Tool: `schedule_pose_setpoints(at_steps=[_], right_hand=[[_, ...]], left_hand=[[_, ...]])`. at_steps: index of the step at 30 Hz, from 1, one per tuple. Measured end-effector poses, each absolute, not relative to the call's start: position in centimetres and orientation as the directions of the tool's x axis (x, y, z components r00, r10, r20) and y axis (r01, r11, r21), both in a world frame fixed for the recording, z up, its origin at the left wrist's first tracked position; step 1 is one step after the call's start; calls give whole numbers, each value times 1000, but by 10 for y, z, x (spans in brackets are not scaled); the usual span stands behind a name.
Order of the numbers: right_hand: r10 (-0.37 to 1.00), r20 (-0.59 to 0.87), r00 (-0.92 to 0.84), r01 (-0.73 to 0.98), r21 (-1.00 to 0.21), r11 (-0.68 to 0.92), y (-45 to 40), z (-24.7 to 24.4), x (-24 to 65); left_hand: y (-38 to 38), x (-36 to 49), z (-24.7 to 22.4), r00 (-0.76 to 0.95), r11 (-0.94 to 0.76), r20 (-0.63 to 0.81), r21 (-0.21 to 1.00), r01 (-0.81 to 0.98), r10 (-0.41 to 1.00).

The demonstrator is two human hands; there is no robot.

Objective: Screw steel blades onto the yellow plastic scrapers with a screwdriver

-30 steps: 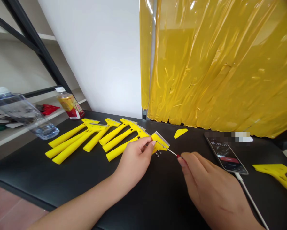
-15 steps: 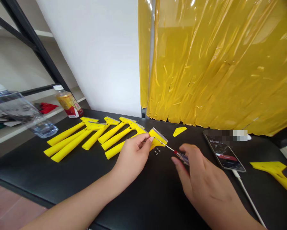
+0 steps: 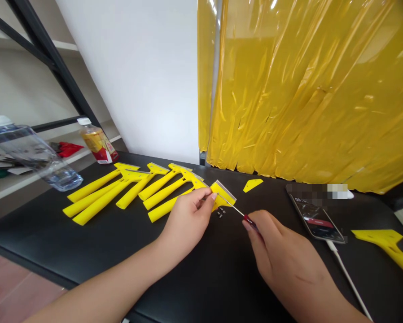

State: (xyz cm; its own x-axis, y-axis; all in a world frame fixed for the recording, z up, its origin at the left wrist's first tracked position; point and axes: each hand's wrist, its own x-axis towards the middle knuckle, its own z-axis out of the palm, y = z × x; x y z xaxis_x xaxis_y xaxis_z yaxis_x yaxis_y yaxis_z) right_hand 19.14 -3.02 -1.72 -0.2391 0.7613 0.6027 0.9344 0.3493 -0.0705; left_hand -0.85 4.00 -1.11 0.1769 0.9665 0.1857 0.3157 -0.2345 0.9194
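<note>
My left hand (image 3: 191,215) pinches the head of a yellow scraper (image 3: 225,194) with a metal blade along its far edge. Wrapped around the handle of a screwdriver (image 3: 237,209) are the fingers of my right hand (image 3: 278,246). The screwdriver's thin shaft slants up to the left, its tip at the scraper head beside my left thumb. Several small screws (image 3: 219,215) lie on the black table just below the scraper head. A loose yellow plate (image 3: 252,185) with small holes rests behind it.
Several yellow scrapers (image 3: 100,185) lie in a row on the left of the black table (image 3: 201,278). A drink bottle (image 3: 98,142) and a large clear bottle (image 3: 50,157) stand beyond. On the right are a phone (image 3: 317,220) with a white cable and another yellow scraper part (image 3: 383,242).
My right hand has closed more tightly around the screwdriver handle, its fingers now curled over it. My left hand and the scraper stay in nearly the same place.
</note>
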Motion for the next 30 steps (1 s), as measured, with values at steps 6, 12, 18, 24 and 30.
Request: schedule_pose_setpoints(at_steps=[6,12,18,24,30], right_hand=[[878,465,-115,905,-316,286,-28,-17,193],[990,-137,-26,428,-897,-113,-22,-16,186],[997,71,-19,507,-859,71,-28,-11,186],[885,-328,-330,-361,-823,-439,-29,-2,185],[996,-69,-59,260,-964,-51,-30,9,221]], left_hand=[[38,-8,-11,176,-278,226,883,379,958],[34,-8,-6,155,-370,340,776,511,928],[27,-8,-3,204,-473,434,713,518,878],[21,-7,-1,230,-588,555,644,490,799],[52,-35,24,67,-480,561,635,605,825]])
